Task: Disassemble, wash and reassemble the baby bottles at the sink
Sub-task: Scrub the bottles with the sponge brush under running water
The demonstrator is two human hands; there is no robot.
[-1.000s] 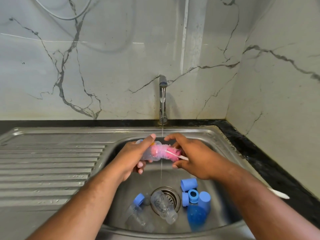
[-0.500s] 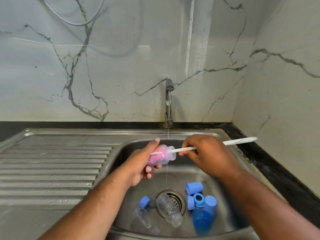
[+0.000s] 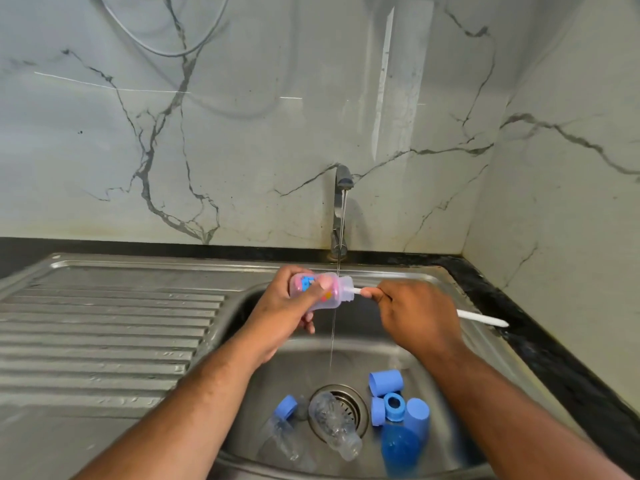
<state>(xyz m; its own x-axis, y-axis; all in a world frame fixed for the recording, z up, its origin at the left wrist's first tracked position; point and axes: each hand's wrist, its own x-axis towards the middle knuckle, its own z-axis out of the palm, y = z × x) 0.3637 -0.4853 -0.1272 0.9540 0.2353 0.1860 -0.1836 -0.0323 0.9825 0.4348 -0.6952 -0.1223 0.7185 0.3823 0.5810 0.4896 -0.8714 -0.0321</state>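
Washing step in hand. My left hand (image 3: pixel 287 306) grips the bottle (image 3: pixel 322 292) sideways over the sink (image 3: pixel 363 355), at the tap (image 3: pixel 341 188) stream. My right hand (image 3: pixel 412 313) grips the brush (image 3: pixel 481 318), its head inside the bottle. Next, I judge: twist, withdraw, rinse.

A steel sink (image 3: pixel 346 351) is set into the black counter (image 3: pixel 554 358), with a ribbed drainboard (image 3: pixel 104 323) on its left. In the basin one clear bottle (image 3: pixel 334 426) lies on its side across the drain (image 3: pixel 351 401). A second clear bottle (image 3: pixel 282 441) lies just left of it, and to the right blue caps (image 3: pixel 386 382), a blue ring (image 3: pixel 394 406) and a blue bottle (image 3: pixel 400 448) cluster together.
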